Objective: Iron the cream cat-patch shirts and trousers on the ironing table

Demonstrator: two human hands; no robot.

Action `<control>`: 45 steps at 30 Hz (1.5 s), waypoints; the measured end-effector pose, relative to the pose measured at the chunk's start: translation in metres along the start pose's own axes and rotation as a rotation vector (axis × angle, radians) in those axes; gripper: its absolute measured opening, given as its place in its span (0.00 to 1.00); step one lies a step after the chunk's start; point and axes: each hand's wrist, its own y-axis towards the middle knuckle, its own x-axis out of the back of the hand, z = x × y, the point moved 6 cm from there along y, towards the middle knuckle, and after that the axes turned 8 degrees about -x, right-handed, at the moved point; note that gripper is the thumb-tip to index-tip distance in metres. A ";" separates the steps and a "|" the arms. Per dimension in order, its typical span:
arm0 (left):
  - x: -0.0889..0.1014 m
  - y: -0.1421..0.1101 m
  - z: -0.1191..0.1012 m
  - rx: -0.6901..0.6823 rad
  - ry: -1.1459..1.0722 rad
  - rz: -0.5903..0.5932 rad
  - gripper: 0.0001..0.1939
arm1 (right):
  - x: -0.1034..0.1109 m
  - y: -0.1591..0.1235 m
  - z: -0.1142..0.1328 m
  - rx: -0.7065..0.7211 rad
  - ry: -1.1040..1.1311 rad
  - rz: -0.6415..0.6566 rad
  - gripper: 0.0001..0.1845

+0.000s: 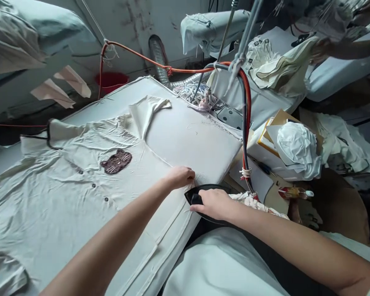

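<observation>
A cream button-front shirt (123, 189) with a dark cat-face patch (116, 161) lies spread over the padded ironing board (191, 131). My left hand (181, 177) is closed in a pinch on the shirt's edge, near the board's right side. Just below and right of it, my right hand (214, 203) wraps round the handle of a black iron (216, 187). The iron's pointed tip rests at the shirt's edge, close to my left fingers. My right hand hides part of the iron, and its underside does not show.
Orange and grey hoses (245, 107) hang by the board's right edge. Beyond them stand a box (280, 131) with white bundled cloth and a bottle (296, 193). A red bucket (112, 82) sits behind the board. Another person's hand (322, 49) holds cloth at upper right.
</observation>
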 end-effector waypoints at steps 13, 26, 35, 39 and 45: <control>0.015 0.024 0.015 0.312 -0.153 -0.052 0.02 | 0.027 0.013 0.036 0.195 -0.061 0.022 0.28; -0.101 -0.435 0.061 1.656 -0.251 -1.300 0.19 | 0.087 0.067 0.042 0.129 -0.261 -0.063 0.26; -0.034 -0.485 0.169 1.745 -0.362 -0.899 0.20 | -0.055 -0.007 0.279 0.877 -0.914 0.260 0.21; -0.032 -0.517 0.201 1.585 -0.359 -0.902 0.17 | -0.018 0.041 0.347 0.856 -0.860 0.046 0.17; -0.044 -0.542 0.211 1.506 -0.237 -0.833 0.19 | 0.087 0.147 0.446 0.499 -0.690 -0.232 0.27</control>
